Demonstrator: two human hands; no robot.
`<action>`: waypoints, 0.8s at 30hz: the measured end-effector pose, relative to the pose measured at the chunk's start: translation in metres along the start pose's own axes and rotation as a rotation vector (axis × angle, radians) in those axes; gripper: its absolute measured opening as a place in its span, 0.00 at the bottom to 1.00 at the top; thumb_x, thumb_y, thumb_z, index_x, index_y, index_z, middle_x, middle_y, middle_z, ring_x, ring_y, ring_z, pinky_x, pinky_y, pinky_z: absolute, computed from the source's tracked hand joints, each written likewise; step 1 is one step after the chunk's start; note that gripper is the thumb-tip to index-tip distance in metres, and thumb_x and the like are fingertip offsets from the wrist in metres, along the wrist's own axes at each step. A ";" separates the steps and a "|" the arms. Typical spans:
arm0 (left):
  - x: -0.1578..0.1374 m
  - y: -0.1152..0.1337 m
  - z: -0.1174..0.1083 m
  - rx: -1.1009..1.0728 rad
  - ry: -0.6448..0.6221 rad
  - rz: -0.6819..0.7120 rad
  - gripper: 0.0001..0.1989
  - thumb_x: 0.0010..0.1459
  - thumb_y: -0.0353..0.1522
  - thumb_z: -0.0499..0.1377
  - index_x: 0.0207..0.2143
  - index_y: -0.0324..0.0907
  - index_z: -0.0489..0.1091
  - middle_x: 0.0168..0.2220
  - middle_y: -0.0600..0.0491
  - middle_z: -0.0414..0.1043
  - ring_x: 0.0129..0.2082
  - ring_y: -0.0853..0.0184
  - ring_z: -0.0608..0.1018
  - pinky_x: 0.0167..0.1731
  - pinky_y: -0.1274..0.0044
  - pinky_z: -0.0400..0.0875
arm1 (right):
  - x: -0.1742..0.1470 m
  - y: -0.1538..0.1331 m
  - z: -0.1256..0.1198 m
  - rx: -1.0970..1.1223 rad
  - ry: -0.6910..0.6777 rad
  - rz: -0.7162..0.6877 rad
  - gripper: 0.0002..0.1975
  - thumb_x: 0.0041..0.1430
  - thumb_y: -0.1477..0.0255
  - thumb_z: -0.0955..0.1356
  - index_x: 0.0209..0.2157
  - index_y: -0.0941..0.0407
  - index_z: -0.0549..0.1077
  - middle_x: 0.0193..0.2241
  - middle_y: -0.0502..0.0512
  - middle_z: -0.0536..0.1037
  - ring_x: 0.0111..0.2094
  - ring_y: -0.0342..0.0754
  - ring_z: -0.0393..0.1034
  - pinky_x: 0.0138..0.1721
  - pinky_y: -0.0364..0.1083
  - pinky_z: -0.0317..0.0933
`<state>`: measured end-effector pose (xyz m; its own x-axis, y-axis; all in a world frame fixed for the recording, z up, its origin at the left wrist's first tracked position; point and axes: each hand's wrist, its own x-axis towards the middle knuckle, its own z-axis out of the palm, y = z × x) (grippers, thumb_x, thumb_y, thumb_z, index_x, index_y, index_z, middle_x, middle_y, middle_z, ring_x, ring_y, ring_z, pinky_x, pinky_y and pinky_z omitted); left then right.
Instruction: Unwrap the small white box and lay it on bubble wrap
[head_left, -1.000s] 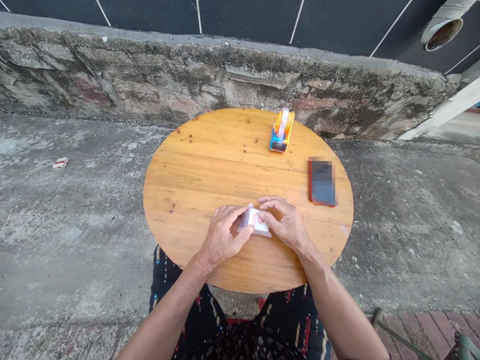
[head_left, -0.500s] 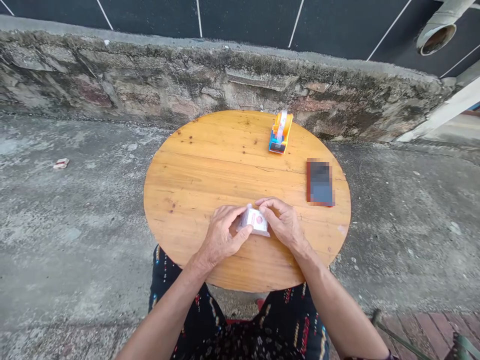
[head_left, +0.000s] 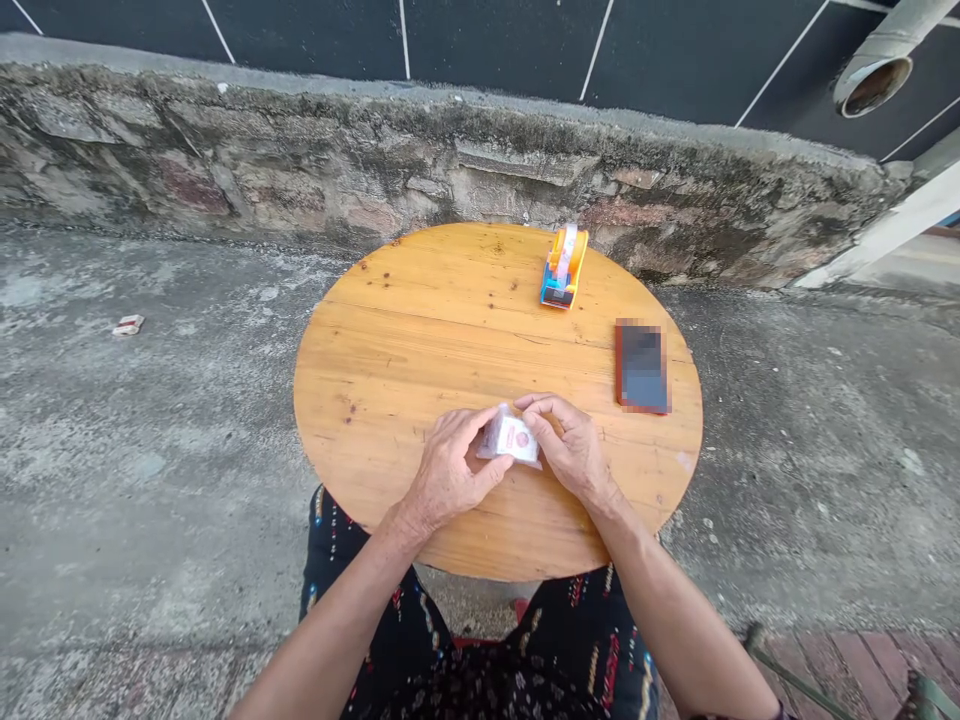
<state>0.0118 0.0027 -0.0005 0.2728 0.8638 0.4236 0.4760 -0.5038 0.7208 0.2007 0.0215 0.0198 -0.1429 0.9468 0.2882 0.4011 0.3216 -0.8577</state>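
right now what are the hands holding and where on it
Both hands hold one small white packet just above the round table: the left hand pinches its left edge, the right hand its right edge.

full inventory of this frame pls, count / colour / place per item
small packet: 1, white with a red mark, held between both hands over the near part of the table
tape dispenser: 1, orange and blue, far edge of the table
phone: 1, dark with red edge, lying flat on the right side of the table
round table: 1, light wood, centre
scrap of litter: 1, white and red, on the concrete ground at left
pipe: 1, grey, top right
left hand: 1, gripping the packet's left side
right hand: 1, gripping the packet's right side
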 end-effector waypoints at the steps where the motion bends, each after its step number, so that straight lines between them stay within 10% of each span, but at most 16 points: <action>1: 0.000 0.000 0.000 -0.004 0.012 0.008 0.26 0.56 0.34 0.62 0.57 0.44 0.62 0.51 0.47 0.72 0.49 0.58 0.74 0.51 0.64 0.68 | 0.000 0.000 0.000 -0.010 0.010 -0.009 0.08 0.63 0.67 0.65 0.31 0.54 0.72 0.41 0.55 0.79 0.44 0.49 0.73 0.48 0.50 0.62; 24: -0.003 0.001 0.004 -0.001 0.014 0.079 0.37 0.50 0.30 0.61 0.63 0.44 0.53 0.56 0.45 0.67 0.54 0.55 0.71 0.54 0.61 0.67 | -0.004 0.004 -0.008 0.148 0.156 -0.020 0.09 0.63 0.62 0.66 0.33 0.52 0.71 0.43 0.55 0.78 0.48 0.50 0.71 0.52 0.51 0.63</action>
<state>0.0152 -0.0003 -0.0031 0.2975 0.8213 0.4868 0.4524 -0.5703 0.6857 0.2104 0.0187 0.0184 -0.0031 0.9336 0.3584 0.2608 0.3467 -0.9010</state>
